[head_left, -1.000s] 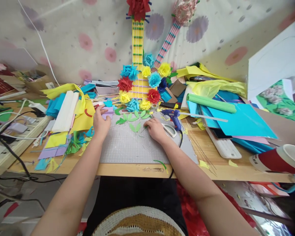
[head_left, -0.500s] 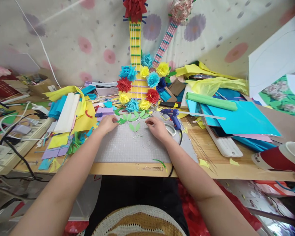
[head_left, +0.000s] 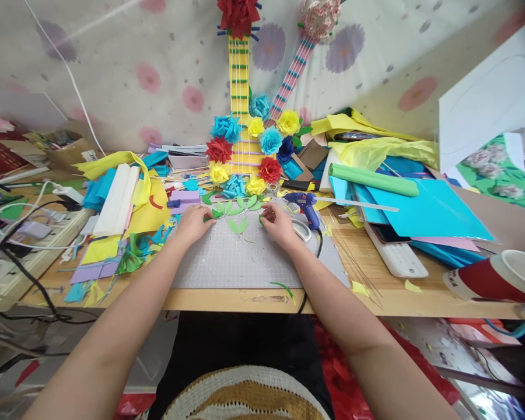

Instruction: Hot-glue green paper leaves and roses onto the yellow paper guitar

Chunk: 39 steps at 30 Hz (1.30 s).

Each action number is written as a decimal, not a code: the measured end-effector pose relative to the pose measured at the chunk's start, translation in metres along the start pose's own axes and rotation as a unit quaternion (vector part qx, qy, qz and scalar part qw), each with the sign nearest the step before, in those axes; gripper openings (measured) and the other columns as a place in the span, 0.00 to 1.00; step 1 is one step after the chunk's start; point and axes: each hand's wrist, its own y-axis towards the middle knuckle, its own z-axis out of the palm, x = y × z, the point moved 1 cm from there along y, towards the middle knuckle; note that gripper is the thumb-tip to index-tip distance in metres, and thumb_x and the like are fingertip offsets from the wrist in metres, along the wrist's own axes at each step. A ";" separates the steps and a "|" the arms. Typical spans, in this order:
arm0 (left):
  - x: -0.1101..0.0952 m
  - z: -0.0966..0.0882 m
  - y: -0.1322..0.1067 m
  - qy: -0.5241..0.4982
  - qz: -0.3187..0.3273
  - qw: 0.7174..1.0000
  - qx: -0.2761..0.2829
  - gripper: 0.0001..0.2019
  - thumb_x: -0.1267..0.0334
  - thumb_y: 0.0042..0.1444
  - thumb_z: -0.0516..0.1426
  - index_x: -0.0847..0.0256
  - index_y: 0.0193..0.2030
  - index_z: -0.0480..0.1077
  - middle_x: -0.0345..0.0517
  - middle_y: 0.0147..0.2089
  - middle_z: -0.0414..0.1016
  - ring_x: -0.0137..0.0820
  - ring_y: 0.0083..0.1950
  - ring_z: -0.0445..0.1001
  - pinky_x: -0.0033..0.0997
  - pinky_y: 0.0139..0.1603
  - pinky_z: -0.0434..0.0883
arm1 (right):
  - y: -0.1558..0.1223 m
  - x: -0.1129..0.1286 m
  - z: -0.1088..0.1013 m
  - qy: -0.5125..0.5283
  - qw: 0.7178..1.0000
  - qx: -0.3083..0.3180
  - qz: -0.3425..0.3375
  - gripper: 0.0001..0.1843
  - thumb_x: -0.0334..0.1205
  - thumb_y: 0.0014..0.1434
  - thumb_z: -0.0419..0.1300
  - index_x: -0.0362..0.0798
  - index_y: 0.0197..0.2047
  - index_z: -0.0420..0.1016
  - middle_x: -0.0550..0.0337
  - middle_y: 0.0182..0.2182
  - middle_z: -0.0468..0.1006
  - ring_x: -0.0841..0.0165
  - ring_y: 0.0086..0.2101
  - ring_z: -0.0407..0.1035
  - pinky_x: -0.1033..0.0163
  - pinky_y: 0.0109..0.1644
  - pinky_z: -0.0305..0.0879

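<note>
My left hand [head_left: 195, 224] is closed in a pinch at the left of the grey cutting mat [head_left: 227, 265], with a green paper leaf [head_left: 209, 216] at its fingertips. Across from it, my right hand [head_left: 277, 224] is pinched too, and a bit of green leaf [head_left: 261, 219] shows between thumb and fingers. Several pale green paper leaves on thin stems lie between the hands; a pair of leaves [head_left: 237, 226] sits nearest to me. A blue glue gun [head_left: 305, 207] lies just beyond my right hand.
A yellow paper guitar [head_left: 240, 87] with paper flowers leans on the back wall. Coloured paper [head_left: 437, 204] and a green roll [head_left: 374, 179] are heaped at right, near a paper cup [head_left: 499, 277]. Paper scraps and a power strip [head_left: 65, 233] lie at left.
A green leaf now shows at my right fingertips, where little green was visible before. Both hands have stayed in nearly the same place; the whole view has shifted slightly.
</note>
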 end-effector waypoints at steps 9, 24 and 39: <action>-0.002 -0.004 -0.004 -0.009 -0.049 0.995 -0.081 0.05 0.66 0.51 0.54 0.58 0.29 0.71 0.50 0.34 0.74 0.41 0.42 0.71 0.41 0.45 0.66 | 0.000 0.000 0.001 0.000 1.000 -0.007 -0.008 0.16 0.31 0.46 0.53 0.48 0.41 0.68 0.59 0.32 0.73 0.69 0.31 0.68 0.59 0.39 0.66; -0.073 0.015 -0.016 -0.626 -0.265 0.732 0.041 0.13 0.66 0.41 0.64 0.65 0.34 0.67 0.45 0.31 0.76 0.31 0.31 0.77 0.29 0.30 0.74 | 0.000 0.012 -0.014 0.230 0.960 0.162 -0.005 0.21 0.38 0.47 0.62 0.51 0.46 0.66 0.61 0.35 0.74 0.72 0.32 0.68 0.62 0.39 0.68; -0.072 0.020 -0.019 -0.619 -0.191 0.757 0.084 0.16 0.64 0.37 0.66 0.65 0.34 0.69 0.43 0.29 0.75 0.31 0.30 0.76 0.28 0.28 0.71 | 0.003 0.012 0.009 0.115 0.982 0.141 -0.048 0.25 0.36 0.46 0.60 0.49 0.49 0.62 0.59 0.38 0.70 0.72 0.34 0.68 0.61 0.42 0.67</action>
